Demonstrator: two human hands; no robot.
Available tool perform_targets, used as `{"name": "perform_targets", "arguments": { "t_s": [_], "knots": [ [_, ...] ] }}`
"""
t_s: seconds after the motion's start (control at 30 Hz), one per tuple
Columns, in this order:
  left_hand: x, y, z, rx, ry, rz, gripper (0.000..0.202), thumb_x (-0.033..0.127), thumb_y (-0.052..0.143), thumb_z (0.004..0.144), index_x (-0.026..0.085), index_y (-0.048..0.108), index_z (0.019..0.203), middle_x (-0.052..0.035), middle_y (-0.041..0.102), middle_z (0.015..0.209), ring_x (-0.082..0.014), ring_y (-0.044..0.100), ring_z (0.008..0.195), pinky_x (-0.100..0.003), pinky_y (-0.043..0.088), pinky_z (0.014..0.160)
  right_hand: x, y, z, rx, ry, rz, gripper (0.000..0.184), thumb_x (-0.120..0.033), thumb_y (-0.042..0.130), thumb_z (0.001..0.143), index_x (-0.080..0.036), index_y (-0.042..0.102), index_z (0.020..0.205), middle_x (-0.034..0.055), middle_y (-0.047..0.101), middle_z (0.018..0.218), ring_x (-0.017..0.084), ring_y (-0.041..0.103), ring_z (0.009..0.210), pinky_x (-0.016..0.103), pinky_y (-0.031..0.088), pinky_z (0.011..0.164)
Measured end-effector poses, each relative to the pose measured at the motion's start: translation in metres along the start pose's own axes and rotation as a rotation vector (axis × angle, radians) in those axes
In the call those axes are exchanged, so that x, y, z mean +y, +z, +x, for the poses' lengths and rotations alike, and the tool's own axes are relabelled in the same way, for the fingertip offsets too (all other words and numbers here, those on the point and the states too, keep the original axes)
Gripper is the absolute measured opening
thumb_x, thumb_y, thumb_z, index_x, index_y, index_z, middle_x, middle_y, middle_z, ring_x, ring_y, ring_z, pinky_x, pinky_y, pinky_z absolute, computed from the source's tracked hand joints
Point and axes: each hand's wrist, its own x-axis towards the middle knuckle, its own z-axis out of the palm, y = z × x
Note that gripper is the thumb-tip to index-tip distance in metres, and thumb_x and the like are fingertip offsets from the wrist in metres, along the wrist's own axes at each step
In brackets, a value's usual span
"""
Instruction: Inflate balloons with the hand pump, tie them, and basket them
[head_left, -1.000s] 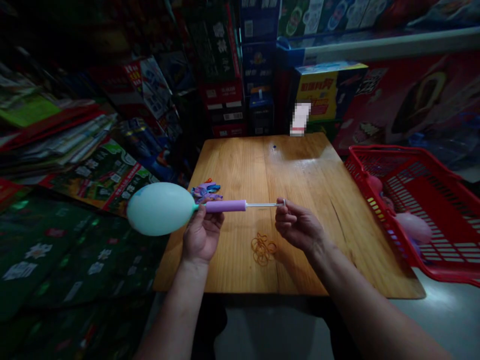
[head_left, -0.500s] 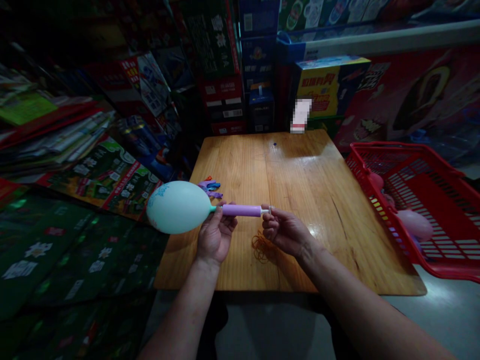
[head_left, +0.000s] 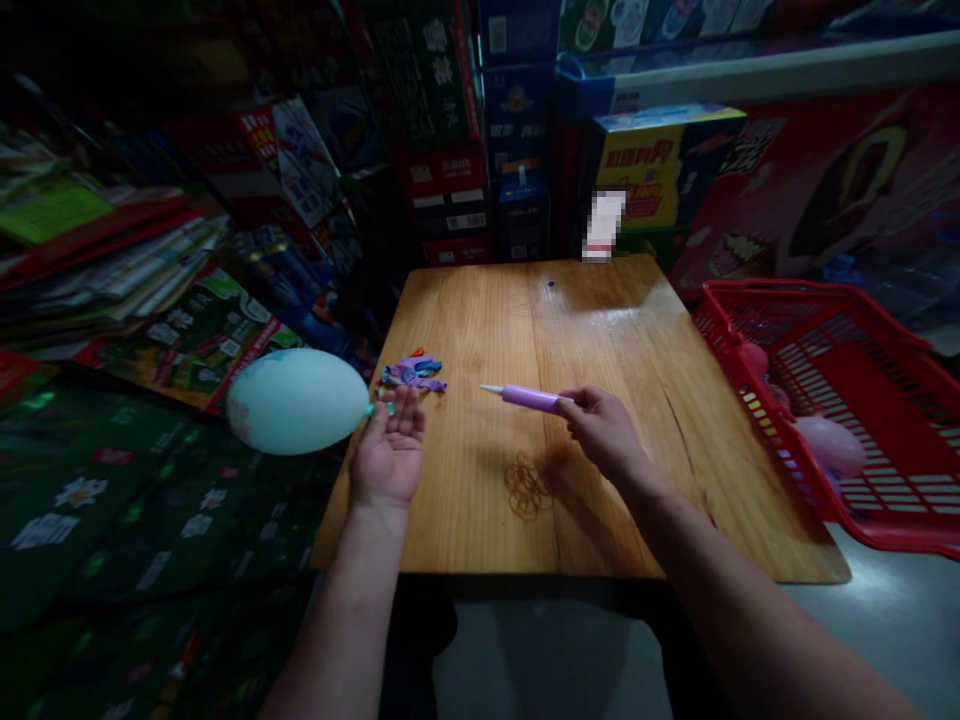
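An inflated pale turquoise balloon point(head_left: 298, 402) juts out to the left past the table edge. My left hand point(head_left: 388, 455) pinches its neck between thumb and fingers, palm turned up. In my right hand point(head_left: 600, 425) is a purple balloon pump point(head_left: 529, 398), gripped at its rear end, its white nozzle pointing left and apart from the balloon. Beyond my left hand lies a small heap of uninflated balloons point(head_left: 414, 372), purple, blue and orange. A tangle of tan rubber bands point(head_left: 528, 487) rests on the wood between my forearms.
The wooden table point(head_left: 480, 320) spans the middle. At its right stands a red basket point(head_left: 832, 500) with pink balloons inside. Green cartons point(head_left: 150, 510) and stacked papers point(head_left: 112, 270) crowd the left; boxes point(head_left: 637, 170) line the back.
The pump has come off the balloon's neck. My left hand has moved left with the balloon, while my right hand has drawn the pump to the right.
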Motion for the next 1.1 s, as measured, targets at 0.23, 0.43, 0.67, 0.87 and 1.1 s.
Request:
{"name": "perform_targets", "arguments": {
  "t_s": [0.23,0.43,0.67,0.87,1.1],
  "knots": [
    [0.021,-0.008,0.009,-0.010,-0.034,-0.003,0.015,0.020,0.052,0.095,0.016,0.066,0.095,-0.0054,0.074,0.102,-0.0158,0.069,0.102,-0.028,0.053,0.084,0.008,0.015,0.010,0.016,-0.184,-0.238,0.028,-0.036,0.064,0.081,-0.017,0.070,0.100,0.0066,0.070,0.089,0.018,0.064,0.079,0.031,0.048,0.071],
    [0.012,-0.009,0.003,-0.058,-0.133,0.002,0.013,0.019,0.054,0.094,0.016,0.067,0.096,-0.0067,0.073,0.106,-0.0156,0.068,0.103,-0.028,0.053,0.084,0.014,0.028,0.006,-0.034,-0.362,-0.530,0.028,-0.030,0.067,0.078,-0.017,0.068,0.103,0.0107,0.068,0.094,0.024,0.058,0.087,0.036,0.043,0.078],
    [0.009,-0.013,-0.003,-0.098,-0.153,0.020,0.011,0.018,0.057,0.092,0.016,0.067,0.095,-0.0067,0.073,0.106,-0.0160,0.068,0.103,-0.027,0.053,0.082,0.018,0.029,-0.001,-0.060,-0.493,-0.680,0.033,-0.027,0.068,0.075,-0.017,0.065,0.106,0.0110,0.064,0.098,0.026,0.052,0.093,0.037,0.040,0.083],
    [0.004,-0.019,-0.012,-0.104,-0.174,0.056,0.011,0.018,0.060,0.090,0.015,0.068,0.097,-0.0071,0.073,0.104,-0.0159,0.068,0.102,-0.027,0.054,0.083,0.019,0.027,-0.004,-0.107,-0.522,-0.699,0.042,-0.032,0.070,0.074,-0.017,0.063,0.112,0.0117,0.063,0.104,0.028,0.052,0.098,0.040,0.040,0.086],
    [-0.005,-0.020,-0.028,-0.114,-0.181,0.071,0.010,0.017,0.064,0.087,0.013,0.068,0.096,-0.0082,0.074,0.103,-0.0185,0.069,0.101,-0.029,0.054,0.083,0.002,0.029,-0.026,0.031,-0.617,-0.559,0.039,-0.030,0.065,0.082,-0.016,0.060,0.118,0.0192,0.049,0.135,0.034,0.044,0.122,0.050,0.035,0.102]
  ]
}}
